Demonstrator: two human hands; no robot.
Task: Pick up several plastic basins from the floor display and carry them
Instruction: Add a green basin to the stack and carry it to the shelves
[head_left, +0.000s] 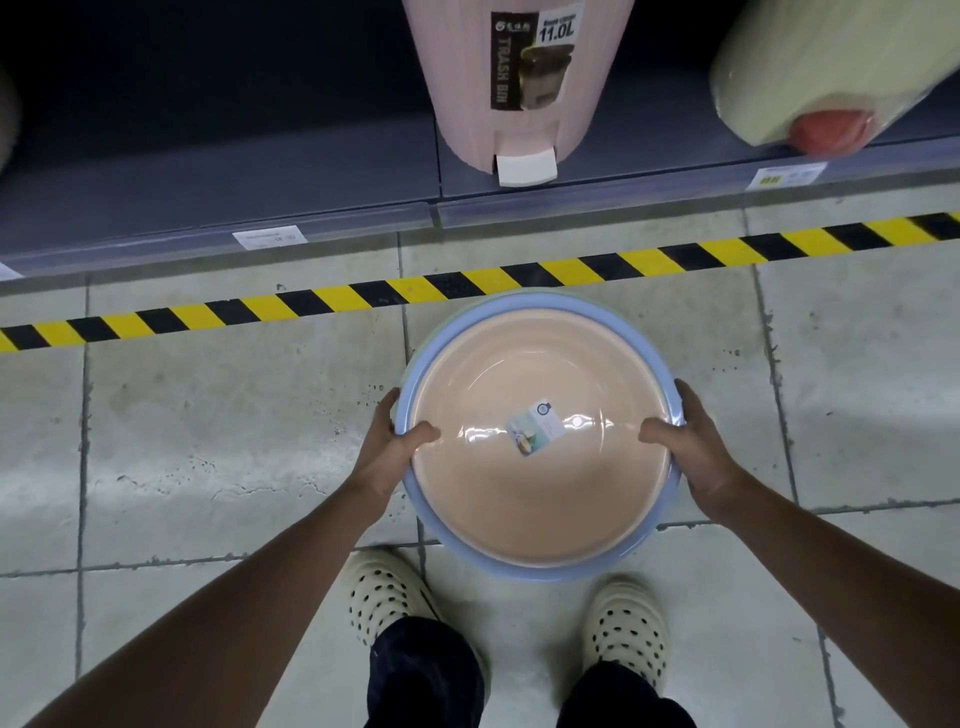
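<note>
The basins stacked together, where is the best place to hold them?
By the rim, one hand on each side. The peach basin nests in the blue basin, round and wide with no handles showing. So the left hand and right hand clamp opposite edges, thumbs inside, fingers outside, gripping the layers together.

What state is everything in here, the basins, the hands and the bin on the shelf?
Blue basin: rim gripped on both sides.
Peach basin: nested in the blue one, sticker inside.
Left hand: grips the rim, thumb inside.
Right hand: grips the rim, thumb inside.
Pink trash bin: standing on the shelf.
</note>
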